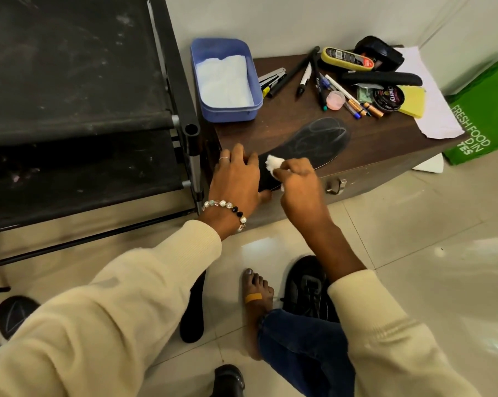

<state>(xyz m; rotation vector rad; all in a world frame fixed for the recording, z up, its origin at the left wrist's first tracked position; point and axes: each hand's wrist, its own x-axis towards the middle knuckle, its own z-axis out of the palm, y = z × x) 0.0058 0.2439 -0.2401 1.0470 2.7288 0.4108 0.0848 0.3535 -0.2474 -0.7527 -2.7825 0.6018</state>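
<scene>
A blue rectangular plastic tub (227,113) stands at the back left corner of the dark brown wooden chest (285,116). At the front left edge the left hand (236,179), fingers spread flat, presses the heel end of a flat black shoe insole (313,144) lying slantwise toward the middle. The right hand (299,181) pinches a white tissue wad (273,161) against it. A round black polish tin (386,98) sits toward the right edge.
</scene>
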